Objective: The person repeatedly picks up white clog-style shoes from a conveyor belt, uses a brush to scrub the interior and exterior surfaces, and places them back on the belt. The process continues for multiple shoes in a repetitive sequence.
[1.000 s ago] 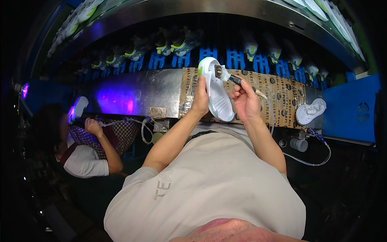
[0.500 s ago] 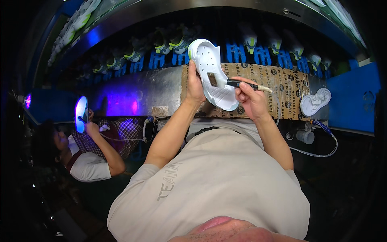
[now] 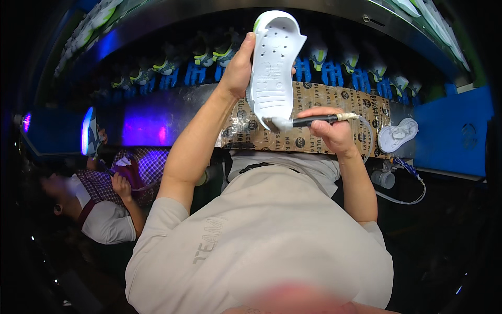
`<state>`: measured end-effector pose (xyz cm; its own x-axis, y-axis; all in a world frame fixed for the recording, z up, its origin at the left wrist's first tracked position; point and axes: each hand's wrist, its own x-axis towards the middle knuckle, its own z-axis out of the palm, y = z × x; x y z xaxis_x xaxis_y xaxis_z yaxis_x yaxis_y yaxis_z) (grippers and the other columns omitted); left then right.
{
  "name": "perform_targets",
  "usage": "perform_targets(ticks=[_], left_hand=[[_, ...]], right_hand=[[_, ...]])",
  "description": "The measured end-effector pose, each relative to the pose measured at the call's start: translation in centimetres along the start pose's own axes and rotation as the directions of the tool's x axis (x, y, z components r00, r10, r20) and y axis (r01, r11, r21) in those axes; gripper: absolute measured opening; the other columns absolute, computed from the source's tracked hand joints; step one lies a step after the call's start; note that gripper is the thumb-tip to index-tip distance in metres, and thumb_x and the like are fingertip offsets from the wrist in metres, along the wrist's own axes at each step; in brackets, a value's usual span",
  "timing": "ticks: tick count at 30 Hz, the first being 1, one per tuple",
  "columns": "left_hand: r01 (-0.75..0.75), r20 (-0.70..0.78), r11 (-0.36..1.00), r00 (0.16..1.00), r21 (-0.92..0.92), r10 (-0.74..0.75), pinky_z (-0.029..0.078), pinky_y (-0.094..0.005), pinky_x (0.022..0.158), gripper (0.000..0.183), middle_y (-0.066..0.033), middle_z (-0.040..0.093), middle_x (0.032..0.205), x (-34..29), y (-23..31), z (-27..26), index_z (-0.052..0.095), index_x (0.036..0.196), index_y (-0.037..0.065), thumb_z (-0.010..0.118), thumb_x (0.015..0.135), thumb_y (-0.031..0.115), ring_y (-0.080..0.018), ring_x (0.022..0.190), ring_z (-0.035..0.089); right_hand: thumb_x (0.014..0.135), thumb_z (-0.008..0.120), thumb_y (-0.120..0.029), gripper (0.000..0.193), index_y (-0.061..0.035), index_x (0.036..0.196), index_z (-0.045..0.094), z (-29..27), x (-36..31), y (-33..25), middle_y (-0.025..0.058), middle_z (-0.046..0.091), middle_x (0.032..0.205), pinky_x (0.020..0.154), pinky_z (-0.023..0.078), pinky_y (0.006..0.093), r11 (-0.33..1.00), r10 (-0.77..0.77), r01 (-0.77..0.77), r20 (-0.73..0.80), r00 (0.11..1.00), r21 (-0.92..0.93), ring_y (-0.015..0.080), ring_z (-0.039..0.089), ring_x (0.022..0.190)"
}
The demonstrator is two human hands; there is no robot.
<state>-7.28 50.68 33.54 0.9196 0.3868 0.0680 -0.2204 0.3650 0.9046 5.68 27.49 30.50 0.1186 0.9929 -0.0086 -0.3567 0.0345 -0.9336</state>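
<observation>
My left hand (image 3: 239, 69) grips a white shoe sole (image 3: 273, 78) by its left edge and holds it upright above the bench, the hollow inner side with small holes facing me. Some fingertips show at the sole's far right edge. In my right hand (image 3: 336, 135) is a brush (image 3: 316, 120) with a black handle, a pale tip and a thin clear tube at its rear end. Its bristles are at the lower end of the sole, blurred; whether they touch the rim I cannot tell.
Printed brown paper (image 3: 334, 99) covers part of the metal bench (image 3: 201, 112). A white sole (image 3: 398, 135) lies at its right end. Behind, shoe uppers stand on blue holders (image 3: 332, 74). A clear cup (image 3: 384, 179) hangs below the bench. At left, a co-worker (image 3: 112, 220) holds another sole.
My left hand has raised the sole up and away, turning it more upright. The brush has gone from the sole's middle to its lower end. The co-worker's hands have moved apart.
</observation>
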Motion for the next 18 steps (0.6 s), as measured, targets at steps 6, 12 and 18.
perform_targets(ticks=[6, 12, 18], left_hand=[[0.259, -0.022, 0.901, 0.963, 0.349, -0.268, 0.061, -0.0387, 0.083, 0.069, -0.0218, 0.070, 0.108, 2.5, 2.0, 2.2, 0.061, 0.130, -0.001, 0.030, 0.106, 0.056, -0.0283, 0.096, 0.073], [0.370, -0.023, 0.677, 0.886, 0.637, -0.463, 0.051, -0.0396, 0.096, 0.074, -0.0261, 0.064, 0.125, 4.5, 3.7, 4.8, 0.065, 0.130, 0.000, 0.042, 0.100, 0.063, -0.0325, 0.116, 0.063], [0.308, 0.006, 0.442, 0.815, 0.843, -0.580, 0.042, -0.0416, 0.106, 0.071, -0.0248, 0.062, 0.131, 5.6, 5.6, 7.6, 0.069, 0.125, 0.003, 0.043, 0.100, 0.064, -0.0364, 0.124, 0.058]], right_hand=[[0.082, 0.076, -0.011, 0.029, -0.0085, 0.111, 0.076, 1.2, 0.8, -4.3, 0.0069, 0.069, 0.086, 0.069, 0.049, 0.0322, 0.804, -0.049, 0.227, 0.319, 0.946, -0.549, 0.0173, 0.061, 0.076], [0.082, 0.075, -0.006, 0.030, -0.0091, 0.113, 0.075, 2.6, 0.9, -5.8, 0.0078, 0.065, 0.081, 0.066, 0.049, 0.0322, 0.615, -0.094, 0.336, 0.356, 0.930, -0.713, 0.0187, 0.061, 0.073], [0.080, 0.077, -0.007, 0.032, -0.0113, 0.112, 0.075, 3.2, 0.2, -9.7, 0.0034, 0.065, 0.081, 0.065, 0.050, 0.0325, 0.473, -0.250, 0.355, 0.264, 0.932, -0.806, 0.0186, 0.062, 0.072]])
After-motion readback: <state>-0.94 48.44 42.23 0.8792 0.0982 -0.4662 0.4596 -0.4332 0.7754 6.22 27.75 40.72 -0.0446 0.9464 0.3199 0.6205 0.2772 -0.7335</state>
